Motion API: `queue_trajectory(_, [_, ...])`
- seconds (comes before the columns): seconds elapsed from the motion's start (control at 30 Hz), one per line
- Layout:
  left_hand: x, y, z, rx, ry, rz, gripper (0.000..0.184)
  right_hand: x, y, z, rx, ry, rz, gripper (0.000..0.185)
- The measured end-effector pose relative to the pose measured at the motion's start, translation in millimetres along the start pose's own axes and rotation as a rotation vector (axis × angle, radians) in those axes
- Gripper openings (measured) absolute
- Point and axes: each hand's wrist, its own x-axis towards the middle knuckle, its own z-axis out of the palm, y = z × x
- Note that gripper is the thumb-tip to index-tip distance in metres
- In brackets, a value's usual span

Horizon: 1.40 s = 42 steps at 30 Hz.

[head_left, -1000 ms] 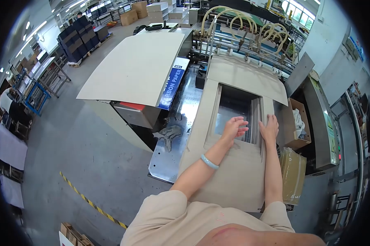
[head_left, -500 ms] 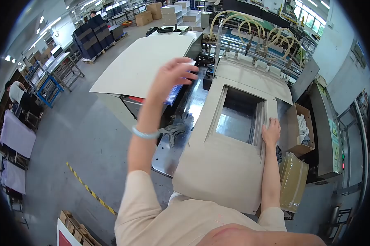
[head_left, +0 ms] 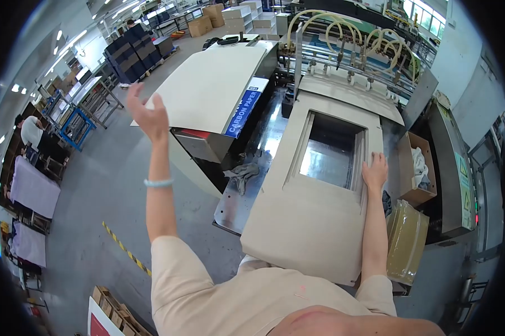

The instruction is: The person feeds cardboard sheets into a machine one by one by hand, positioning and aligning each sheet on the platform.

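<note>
My left hand (head_left: 148,112) is raised at the left with its fingers apart and nothing in it. Behind it is the near-left corner of a large pale sheet (head_left: 207,78) lying on a side stand. Under that sheet's right edge shows a blue-and-white box marked CARBON PAPER (head_left: 243,115). My right hand (head_left: 375,172) rests with its fingers stretched out on the right edge of a beige machine cover (head_left: 303,227). Beside the fingers, a rectangular opening (head_left: 332,154) in the cover shows shiny metal below.
A grey rag (head_left: 242,176) lies on the metal plate left of the cover. At the right stand an open carton (head_left: 406,179) with white cloth and a taped brown carton (head_left: 407,241). Hoses (head_left: 342,28) arch over the machine's back. Another person (head_left: 33,134) is at far left.
My left hand has swung left, away from the gap beside the machine, uncovering the carbon paper box. The right hand stays on the cover's edge. The view has shifted slightly.
</note>
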Motion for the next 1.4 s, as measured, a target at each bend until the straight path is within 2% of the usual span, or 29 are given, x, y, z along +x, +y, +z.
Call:
queue_trajectory(0.03, [-18,14,-1,-0.068,-0.063,0.03,0.038,0,0,-3,0.004,-0.011,0.013,0.047])
queue_trajectory(0.1, [-63,53,-4,-0.263,-0.315,-0.05,0.034,4,7,0,0.022,-0.052,0.018,0.048])
queue_trajectory(0.13, [-87,74,-11,-0.284,-0.512,-0.189,0.033,8,11,3,0.048,-0.09,0.001,0.049])
queue_trajectory(0.2, [-134,92,-1,-0.539,-0.668,-0.296,0.031,12,20,6,0.092,-0.097,-0.033,0.053])
queue_trajectory(0.23, [-154,94,2,-0.473,-0.797,-0.334,0.032,13,23,0,0.077,-0.1,-0.002,0.053])
queue_trajectory(0.3, [-194,84,15,-0.323,-0.942,-0.218,0.043,10,26,-15,0.271,-0.159,0.049,0.055])
queue_trajectory(0.33, [-211,77,22,-0.337,-0.959,-0.221,0.043,5,26,-25,0.257,-0.16,0.067,0.055])
queue_trajectory(0.47, [-264,59,39,0.143,-1.183,-0.322,0.062,-9,19,-66,0.058,-0.364,0.273,0.059])
queue_trajectory(0.5, [-263,64,40,0.134,-1.191,-0.319,0.062,-10,15,-75,0.051,-0.362,0.283,0.059])
queue_trajectory(0.63, [-252,86,35,0.007,-1.425,-0.425,0.082,-13,6,-104,-0.011,-0.648,0.235,0.055])
queue_trajectory(0.67, [-252,86,35,0.0,-1.434,-0.417,0.082,-16,6,-104,-0.012,-0.645,0.247,0.055])
queue_trajectory(0.8, [-253,85,36,0.023,-1.438,-0.458,0.082,-24,6,-97,-0.089,-0.345,0.097,0.05])
queue_trajectory(0.83, [-255,83,36,0.019,-1.441,-0.454,0.082,-24,7,-99,-0.091,-0.342,0.102,0.05])
queue_trajectory(0.97, [-262,70,37,-0.088,-1.325,-0.423,0.076,-16,11,-105,0.281,-0.167,0.093,0.04])
queue_trajectory(1.0, [-258,74,36,-0.124,-1.268,-0.402,0.073,-14,13,-106,0.28,-0.161,0.1,0.04])
queue_trajectory(1.07, [-250,77,36,-0.165,-1.217,-0.375,0.07,-10,22,-107,0.515,-0.252,0.2,0.037])
queue_trajectory(1.13, [-242,72,40,-0.197,-1.096,-0.445,0.055,-8,29,-109,0.753,-0.335,0.295,0.035])
queue_trajectory(1.17, [-236,70,41,-0.204,-1.099,-0.439,0.055,-8,31,-110,0.753,-0.327,0.298,0.035])
queue_trajectory(1.3, [-213,70,46,-0.6,-1.094,-1.009,0.038,-5,33,-113,0.972,-0.376,0.485,0.039])
queue_trajectory(1.4, [-213,70,51,-0.607,-1.077,-1.08,0.033,-8,36,-104,0.981,-0.361,0.497,0.041])
